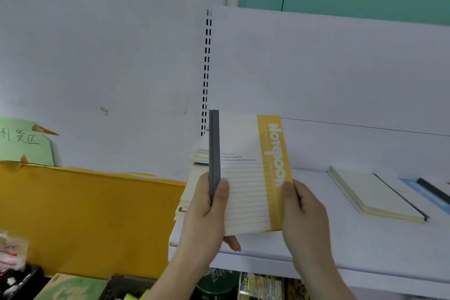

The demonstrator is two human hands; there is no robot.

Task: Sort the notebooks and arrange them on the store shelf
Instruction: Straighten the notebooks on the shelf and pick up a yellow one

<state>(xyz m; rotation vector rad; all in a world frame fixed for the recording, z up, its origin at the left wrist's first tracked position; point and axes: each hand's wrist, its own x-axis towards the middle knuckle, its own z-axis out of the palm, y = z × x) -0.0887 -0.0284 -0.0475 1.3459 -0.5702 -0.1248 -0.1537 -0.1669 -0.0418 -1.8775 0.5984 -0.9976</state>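
Left hand (207,212) grips the grey spine edge of a yellow-banded notebook (246,178), thumb on the cover. Right hand (302,212) pinches the opposite, yellow edge. Notebook held upright over the white shelf's (341,251) front left part. Behind it, a stack of notebooks (194,192). Farther right on the shelf, a flat cream pile (372,192). Yellow cardboard (92,214) at left.

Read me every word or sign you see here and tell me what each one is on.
"Notebook": white letters running sideways on the yellow band of the notebook held by the left hand and right hand.
Three small printed lines on that cover: too small to read.
"科货区", first character partly cut off: handwritten on the green paper sign.
Packaging under the shelf: print too blurred.
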